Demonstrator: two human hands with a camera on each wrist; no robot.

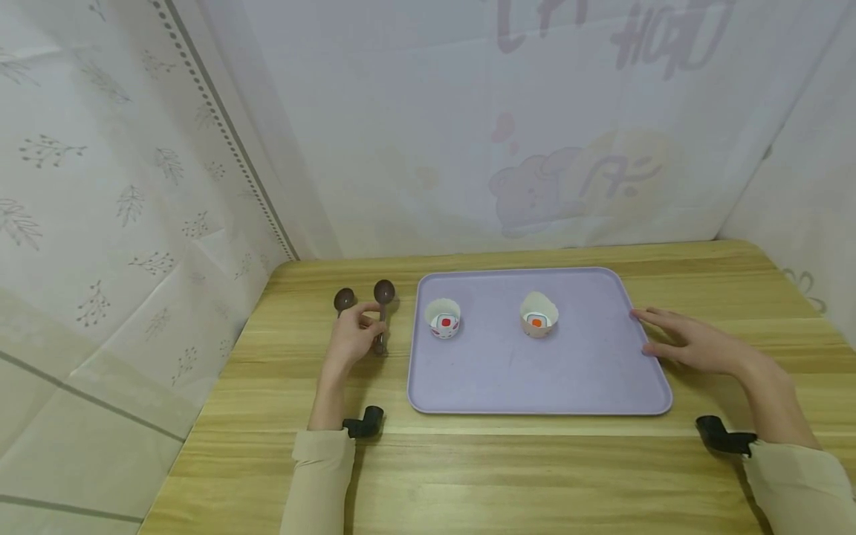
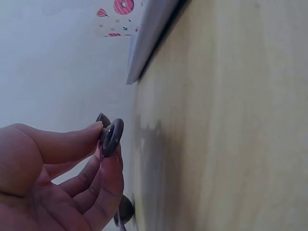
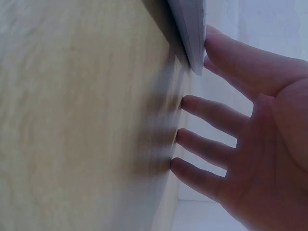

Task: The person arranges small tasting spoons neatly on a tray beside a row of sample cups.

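the right hand [image 3: 272,132], fingers [image 3: 214,113] spread, touches a tray [image 3: 192,29] on a wooden table [image 3: 86,115].

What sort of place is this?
Probably a small indoor filming spot, though I can't be sure. A patterned backdrop rises behind the wooden table, and the person wears a black device at each wrist.
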